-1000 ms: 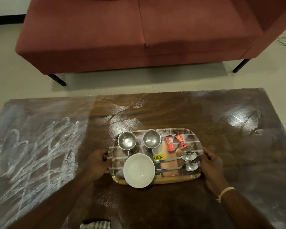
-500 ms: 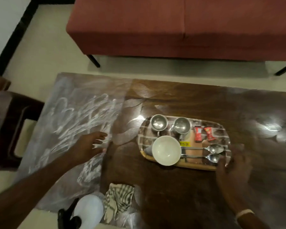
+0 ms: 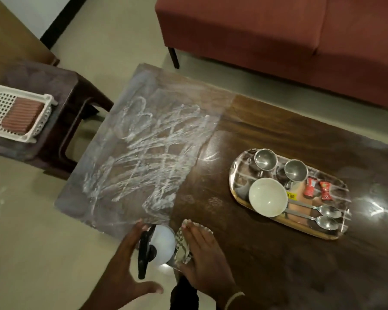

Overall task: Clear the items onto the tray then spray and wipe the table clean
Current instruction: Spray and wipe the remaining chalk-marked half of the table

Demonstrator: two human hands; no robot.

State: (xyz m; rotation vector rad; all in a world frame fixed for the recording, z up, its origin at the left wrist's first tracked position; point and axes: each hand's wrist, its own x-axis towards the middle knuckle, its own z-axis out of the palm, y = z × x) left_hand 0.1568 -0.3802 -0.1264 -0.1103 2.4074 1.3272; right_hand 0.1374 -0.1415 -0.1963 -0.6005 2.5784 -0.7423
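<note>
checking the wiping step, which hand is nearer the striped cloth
Right. The right hand lies flat on the striped green-and-white cloth, fingers straight. The left hand is open around the white spray bottle, which stands between it and the cloth.

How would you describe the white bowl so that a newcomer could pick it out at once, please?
Find the patterned tray on the right part of the dark wooden table. The white bowl sits at its near-left corner. It is the only white, non-metal dish there, wider than the two steel cups behind it.
</note>
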